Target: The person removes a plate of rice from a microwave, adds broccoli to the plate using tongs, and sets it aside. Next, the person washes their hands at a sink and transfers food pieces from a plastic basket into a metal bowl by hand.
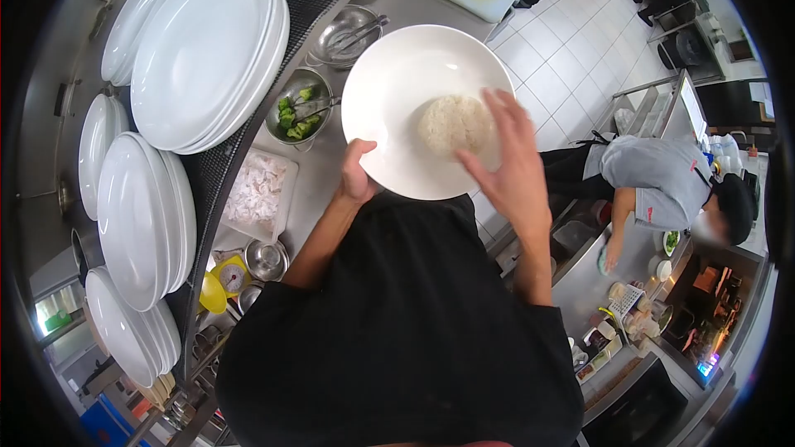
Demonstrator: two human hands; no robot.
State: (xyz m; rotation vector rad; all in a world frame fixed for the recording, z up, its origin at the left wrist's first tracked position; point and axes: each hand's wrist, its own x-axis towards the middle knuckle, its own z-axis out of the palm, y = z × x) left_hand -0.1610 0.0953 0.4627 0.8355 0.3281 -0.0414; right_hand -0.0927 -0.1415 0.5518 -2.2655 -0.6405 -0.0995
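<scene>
Stacked glossy white plates point(205, 54) line a black mesh shelf point(207, 186). Rightward, the bare left hand point(358, 174) grips a round white plate point(389, 95) bearing a pale, round rice mound point(447, 126), the bare right hand point(515, 149) spread wide over its right edge.

No wording can be read. Red lettering point(649, 215) on the grey T-shirt point(650, 167) and dial markings point(233, 275) on the yellow kitchen scale point(219, 269) cannot be deciphered.
</scene>
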